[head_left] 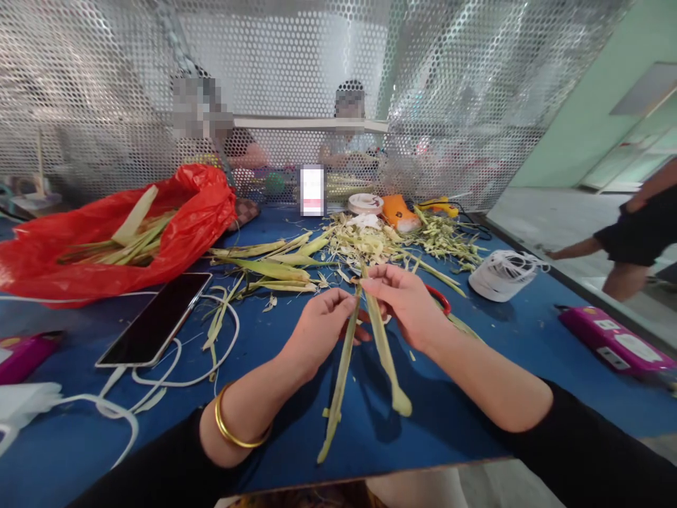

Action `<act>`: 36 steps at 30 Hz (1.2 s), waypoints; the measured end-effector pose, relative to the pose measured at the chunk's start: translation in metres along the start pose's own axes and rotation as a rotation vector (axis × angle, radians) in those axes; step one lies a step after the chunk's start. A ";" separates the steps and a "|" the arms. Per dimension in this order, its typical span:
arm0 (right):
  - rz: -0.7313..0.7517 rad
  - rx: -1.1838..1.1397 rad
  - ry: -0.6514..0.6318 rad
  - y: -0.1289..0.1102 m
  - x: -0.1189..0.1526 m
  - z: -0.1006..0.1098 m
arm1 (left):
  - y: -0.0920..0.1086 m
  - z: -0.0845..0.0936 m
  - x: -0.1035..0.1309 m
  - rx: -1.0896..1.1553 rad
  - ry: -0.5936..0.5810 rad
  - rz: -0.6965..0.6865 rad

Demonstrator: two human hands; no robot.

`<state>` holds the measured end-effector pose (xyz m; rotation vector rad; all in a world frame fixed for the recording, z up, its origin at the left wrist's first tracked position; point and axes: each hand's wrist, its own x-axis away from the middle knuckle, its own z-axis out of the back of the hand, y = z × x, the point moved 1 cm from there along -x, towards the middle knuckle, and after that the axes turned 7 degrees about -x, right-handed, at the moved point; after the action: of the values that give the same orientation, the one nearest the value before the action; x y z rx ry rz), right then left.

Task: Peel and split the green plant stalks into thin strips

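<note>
Two long pale green plant strips hang down between my hands over the blue table (pixel 444 437). My left hand (pixel 325 324) pinches the upper part of the left strip (pixel 341 381), which is thin and tapers toward the table's front edge. My right hand (pixel 405 303) is closed on the top of the right strip (pixel 385 353), whose lower end is a rounded bulb. The strips' upper ends come close together at my fingertips. Just beyond my hands lie more green leaves (pixel 280 271) and a heap of pale scraps (pixel 364 240).
A red plastic bag (pixel 204 212) with stalks lies at the left, near a phone (pixel 159 321) and white cables. White twine (pixel 502 275), a tape roll (pixel 364 204) and a purple packet (pixel 616 339) are around. Behind the perforated screen sit two people; another stands at right.
</note>
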<state>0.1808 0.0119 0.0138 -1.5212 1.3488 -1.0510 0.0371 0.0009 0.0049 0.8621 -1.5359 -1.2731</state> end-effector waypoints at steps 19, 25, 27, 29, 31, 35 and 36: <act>0.236 0.965 0.371 -0.037 -0.044 0.086 | 0.007 0.015 -0.005 0.480 0.060 0.218; 0.114 0.900 0.309 -0.023 -0.056 0.112 | 0.007 0.013 -0.003 0.500 0.008 0.272; 0.093 0.836 0.294 -0.025 -0.056 0.113 | 0.008 0.013 -0.003 0.501 -0.007 0.268; 0.093 0.753 0.291 -0.032 -0.053 0.112 | 0.007 0.013 -0.004 0.504 -0.010 0.270; 0.110 0.655 0.273 -0.041 -0.047 0.103 | 0.007 0.014 -0.004 0.502 -0.007 0.266; 0.122 0.497 0.077 -0.044 -0.026 0.059 | 0.005 0.012 -0.003 0.476 -0.027 0.216; 0.109 0.483 0.007 -0.039 -0.019 0.045 | 0.005 0.011 -0.001 0.457 -0.045 0.210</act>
<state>0.2339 0.0364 0.0353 -1.0759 1.0679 -1.2066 0.0274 0.0063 0.0089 0.9278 -1.9372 -0.8055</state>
